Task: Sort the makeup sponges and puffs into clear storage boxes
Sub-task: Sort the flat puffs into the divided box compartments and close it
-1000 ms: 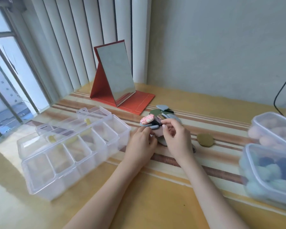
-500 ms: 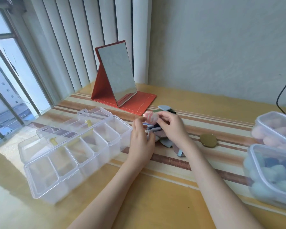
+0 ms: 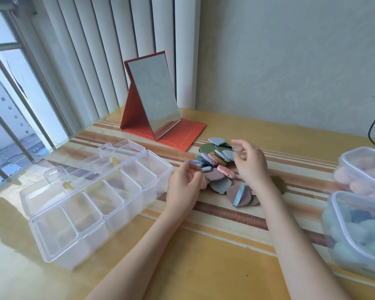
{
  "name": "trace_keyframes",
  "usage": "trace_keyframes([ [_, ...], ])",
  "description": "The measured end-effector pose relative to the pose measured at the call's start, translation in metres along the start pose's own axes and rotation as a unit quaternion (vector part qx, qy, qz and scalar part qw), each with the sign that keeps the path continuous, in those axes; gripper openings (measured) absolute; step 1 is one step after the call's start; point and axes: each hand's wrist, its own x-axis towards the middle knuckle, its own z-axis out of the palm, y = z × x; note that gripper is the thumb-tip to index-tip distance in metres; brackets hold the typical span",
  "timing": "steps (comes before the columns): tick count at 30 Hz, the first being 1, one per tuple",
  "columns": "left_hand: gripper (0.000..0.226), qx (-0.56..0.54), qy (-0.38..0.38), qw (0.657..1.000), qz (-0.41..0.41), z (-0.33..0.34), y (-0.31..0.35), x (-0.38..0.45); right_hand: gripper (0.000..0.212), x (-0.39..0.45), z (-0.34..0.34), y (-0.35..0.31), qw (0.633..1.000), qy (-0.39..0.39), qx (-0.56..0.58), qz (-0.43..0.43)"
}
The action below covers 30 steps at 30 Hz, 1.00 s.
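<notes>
Your near table (image 3: pixel 204 278) strip is open tabletop; only your own forearms cross it. Left side is blocked by the compartment box (image 3: pixel 100 204), its lid (image 3: pixel 74 176) flipped open behind it toward the window. Right edge is walled by two lidless tubs, the near tub (image 3: pixel 342 245) of blue-green puffs and the far tub (image 3: pixel 355 167) of pink ones, touching or nearly so. The puff pile (image 3: pixel 221 174) sits between your left hand (image 3: pixel 185 185) and right hand (image 3: pixel 250 164). Behind it the red folding mirror (image 3: pixel 154 105) stands tilted, base close to the pile. There's an open lane on the striped mat between the pile and the tubs, with one olive puff (image 3: pixel 279 182) lying in it.
</notes>
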Motion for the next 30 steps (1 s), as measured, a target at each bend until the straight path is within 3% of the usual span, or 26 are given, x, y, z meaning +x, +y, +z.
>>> trace_keyframes([
  [2, 0.014, -0.003, 0.002, 1.0, -0.002, 0.0, -0.002, 0.0, 0.044, 0.0, 0.005, 0.012, 0.992, -0.102, -0.068, 0.022],
  [4, 0.015, -0.008, 0.016, 1.0, -0.007, 0.0, -0.004, 0.002, 0.043, -0.003, 0.009, 0.015, 0.988, -0.14, -0.054, 0.045],
  [11, 0.013, -0.086, 0.008, 0.996, 0.012, -0.002, 0.001, 0.0, 0.025, -0.001, 0.01, 0.019, 0.998, -0.046, -0.026, 0.016],
  [17, 0.027, -0.086, 0.0, 0.996, -0.01, -0.002, 0.0, 0.0, 0.023, 0.001, -0.002, 0.008, 0.998, 0.022, 0.057, 0.033],
  [20, 0.028, -0.107, 0.002, 0.994, -0.025, -0.003, 0.001, 0.0, 0.019, 0.0, -0.004, 0.006, 0.992, 0.008, 0.104, 0.066],
  [26, 0.03, -0.137, 0.015, 0.99, -0.019, -0.003, 0.004, -0.001, 0.02, -0.008, 0.0, 0.009, 0.994, -0.037, -0.077, 0.066],
  [28, 0.028, -0.133, 0.021, 0.991, -0.011, -0.002, 0.003, -0.001, 0.016, -0.009, -0.005, 0.0, 0.998, -0.023, -0.054, 0.032],
  [30, 0.028, -0.124, 0.027, 0.992, -0.002, -0.001, 0.002, -0.001, 0.006, -0.008, -0.015, -0.009, 0.996, -0.08, 0.025, 0.031],
])
